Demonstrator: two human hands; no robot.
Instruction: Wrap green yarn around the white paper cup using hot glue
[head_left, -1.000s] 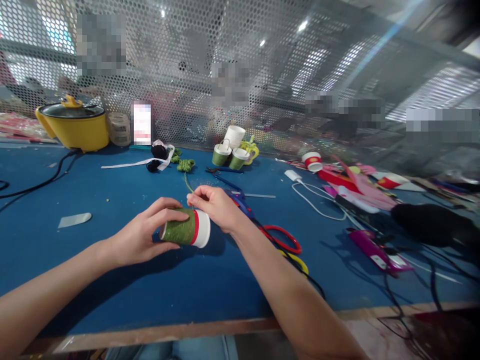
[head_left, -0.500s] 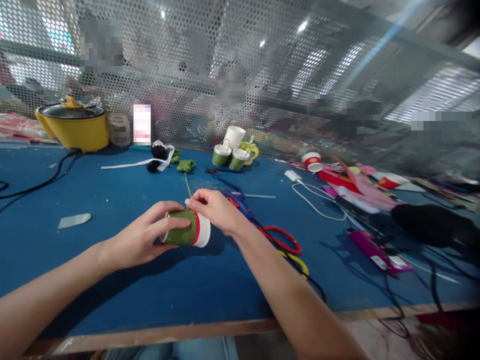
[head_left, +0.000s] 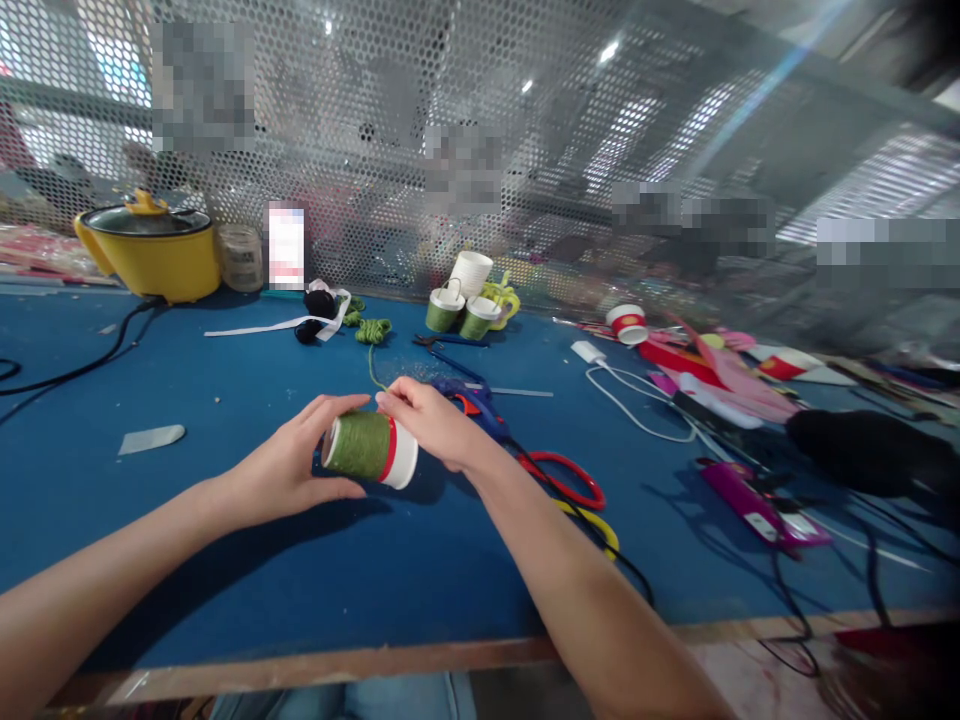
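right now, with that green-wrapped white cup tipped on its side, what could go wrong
The white cup banded red and wrapped in green yarn might slip, since the left hand is spread wide around it. The thin green strand leading to the right hand curves, so it could slacken. The blue glue gun with an orange trigger lies close beyond that hand and might get bumped.

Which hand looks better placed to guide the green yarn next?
Likely the right hand: the green yarn runs to its thumb and fingertips, right beside the wrapped cup. The left hand is spread around the cup's other end, farther from that strand.
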